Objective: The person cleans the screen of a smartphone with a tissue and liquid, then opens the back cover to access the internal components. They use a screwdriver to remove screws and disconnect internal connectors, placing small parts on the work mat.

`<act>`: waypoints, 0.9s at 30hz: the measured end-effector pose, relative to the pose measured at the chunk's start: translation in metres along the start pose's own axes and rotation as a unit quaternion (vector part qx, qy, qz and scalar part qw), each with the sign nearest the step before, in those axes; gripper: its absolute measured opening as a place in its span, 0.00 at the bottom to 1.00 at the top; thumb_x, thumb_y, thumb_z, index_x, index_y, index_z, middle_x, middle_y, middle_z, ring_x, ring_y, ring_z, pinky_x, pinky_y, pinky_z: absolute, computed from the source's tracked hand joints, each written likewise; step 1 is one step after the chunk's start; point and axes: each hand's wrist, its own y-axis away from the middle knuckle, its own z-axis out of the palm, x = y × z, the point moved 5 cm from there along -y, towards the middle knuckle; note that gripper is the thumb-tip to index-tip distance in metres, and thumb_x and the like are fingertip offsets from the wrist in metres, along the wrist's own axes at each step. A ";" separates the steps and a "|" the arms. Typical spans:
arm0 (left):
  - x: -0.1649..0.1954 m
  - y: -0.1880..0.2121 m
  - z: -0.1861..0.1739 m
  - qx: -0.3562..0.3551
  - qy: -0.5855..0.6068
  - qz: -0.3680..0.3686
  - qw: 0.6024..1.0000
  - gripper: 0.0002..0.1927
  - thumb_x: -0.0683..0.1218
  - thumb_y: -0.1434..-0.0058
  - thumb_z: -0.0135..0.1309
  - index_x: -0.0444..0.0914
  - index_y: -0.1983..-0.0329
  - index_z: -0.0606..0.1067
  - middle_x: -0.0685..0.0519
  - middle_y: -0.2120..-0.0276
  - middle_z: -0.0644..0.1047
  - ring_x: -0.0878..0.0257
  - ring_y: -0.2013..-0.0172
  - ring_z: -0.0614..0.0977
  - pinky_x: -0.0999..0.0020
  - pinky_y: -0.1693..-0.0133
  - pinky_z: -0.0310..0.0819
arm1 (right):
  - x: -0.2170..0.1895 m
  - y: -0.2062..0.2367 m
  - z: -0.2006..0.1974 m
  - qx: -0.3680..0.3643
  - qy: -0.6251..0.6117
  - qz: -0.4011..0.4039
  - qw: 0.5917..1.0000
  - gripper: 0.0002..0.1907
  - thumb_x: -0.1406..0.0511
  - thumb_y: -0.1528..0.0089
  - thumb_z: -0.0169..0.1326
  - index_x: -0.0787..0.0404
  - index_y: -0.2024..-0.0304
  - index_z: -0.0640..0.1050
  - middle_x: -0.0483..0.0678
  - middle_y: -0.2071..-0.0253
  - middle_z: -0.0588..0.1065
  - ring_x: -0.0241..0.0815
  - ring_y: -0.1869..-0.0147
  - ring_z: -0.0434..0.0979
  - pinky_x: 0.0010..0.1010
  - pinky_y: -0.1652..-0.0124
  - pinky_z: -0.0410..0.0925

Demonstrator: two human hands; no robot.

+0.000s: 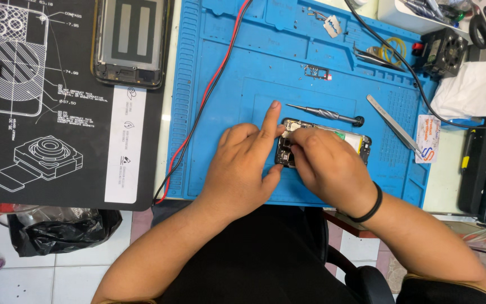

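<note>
An opened phone lies back-up on the blue work mat, its inner parts showing. My left hand grips the phone's left end, thumb at the near edge and forefinger stretched out over the mat. My right hand covers the middle of the phone with its fingertips pressed down on the inner parts; whether it pinches a small part is hidden. A black band sits on that wrist.
A small screwdriver lies just beyond the phone, metal tweezers to its right. A small circuit part rests farther back. Red and black wires cross the mat's left. A phone frame sits on a black printed mat.
</note>
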 end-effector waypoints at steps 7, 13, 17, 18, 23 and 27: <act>0.001 0.000 0.000 -0.003 -0.004 -0.001 1.000 0.50 0.41 0.48 0.65 0.32 0.24 0.54 0.53 0.47 0.80 0.54 0.48 0.76 0.57 0.41 0.65 | 0.002 -0.010 -0.008 -0.056 -0.008 -0.032 0.998 0.17 0.71 0.41 0.61 0.66 0.49 0.75 0.53 0.61 0.78 0.54 0.58 0.80 0.42 0.61 0.72; 0.002 0.000 -0.001 0.002 -0.005 0.000 1.000 0.50 0.41 0.48 0.65 0.32 0.24 0.54 0.53 0.49 0.79 0.53 0.49 0.75 0.56 0.41 0.65 | 0.003 -0.015 -0.007 -0.067 -0.009 -0.024 0.997 0.15 0.72 0.41 0.60 0.66 0.50 0.76 0.53 0.65 0.78 0.54 0.61 0.80 0.41 0.63 0.72; 0.002 0.000 -0.001 0.001 -0.007 0.005 1.000 0.50 0.41 0.47 0.65 0.32 0.24 0.53 0.52 0.51 0.79 0.54 0.49 0.75 0.56 0.41 0.65 | 0.003 -0.015 -0.010 -0.069 -0.036 -0.030 0.997 0.17 0.70 0.41 0.61 0.66 0.50 0.75 0.53 0.64 0.78 0.55 0.60 0.80 0.42 0.61 0.72; 0.002 0.000 0.000 -0.004 -0.009 -0.001 1.000 0.50 0.41 0.47 0.65 0.32 0.24 0.53 0.52 0.53 0.79 0.54 0.49 0.75 0.56 0.41 0.65 | 0.002 -0.015 -0.011 -0.066 -0.051 -0.039 0.996 0.18 0.69 0.42 0.61 0.66 0.50 0.75 0.53 0.62 0.78 0.55 0.59 0.80 0.41 0.60 0.72; 0.001 0.000 0.000 -0.004 -0.009 -0.003 1.000 0.50 0.42 0.48 0.65 0.32 0.24 0.54 0.51 0.58 0.78 0.53 0.49 0.75 0.56 0.42 0.65 | 0.004 -0.017 -0.005 -0.075 -0.026 -0.023 0.997 0.17 0.71 0.41 0.61 0.64 0.50 0.76 0.52 0.66 0.77 0.54 0.62 0.79 0.41 0.63 0.71; 0.001 0.000 0.000 0.000 -0.010 -0.006 1.000 0.49 0.41 0.47 0.65 0.32 0.24 0.55 0.50 0.58 0.77 0.53 0.50 0.75 0.56 0.43 0.66 | 0.003 -0.017 -0.004 -0.062 -0.009 -0.023 0.998 0.16 0.71 0.43 0.62 0.63 0.52 0.77 0.50 0.70 0.76 0.52 0.66 0.78 0.41 0.66 0.70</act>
